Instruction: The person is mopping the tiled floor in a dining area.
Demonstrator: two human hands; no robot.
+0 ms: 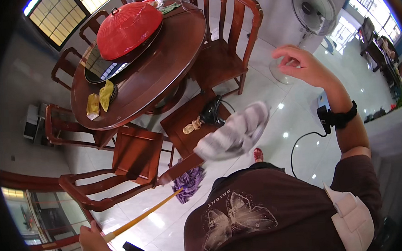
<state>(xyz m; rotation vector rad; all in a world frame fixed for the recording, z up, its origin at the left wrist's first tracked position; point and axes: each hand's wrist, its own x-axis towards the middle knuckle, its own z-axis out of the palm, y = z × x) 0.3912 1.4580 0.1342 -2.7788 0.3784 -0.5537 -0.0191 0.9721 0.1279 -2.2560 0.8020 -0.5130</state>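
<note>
My left hand [95,241] grips the yellow handle of a mop [141,218] at the lower left. The mop's purple strand head [189,184] rests on the tiled floor beside the wooden chairs. My right hand [295,66] is raised at the upper right, its fingers loosely curled with a gap to the thumb and nothing seen in it. Between the hands, a blurred pale striped cloth [234,133] is at the near chair's back; whether it hangs there is unclear. A black glossy object with a cord [211,111] and a small beige cloth or bag [192,126] lie on that chair's seat.
A round wooden table [156,68] bears a red dome cover [129,29] and yellow items [106,95]. Wooden chairs surround it, one [137,155] near the mop and another [218,62] farther right. A standing fan [313,10] is at the upper right.
</note>
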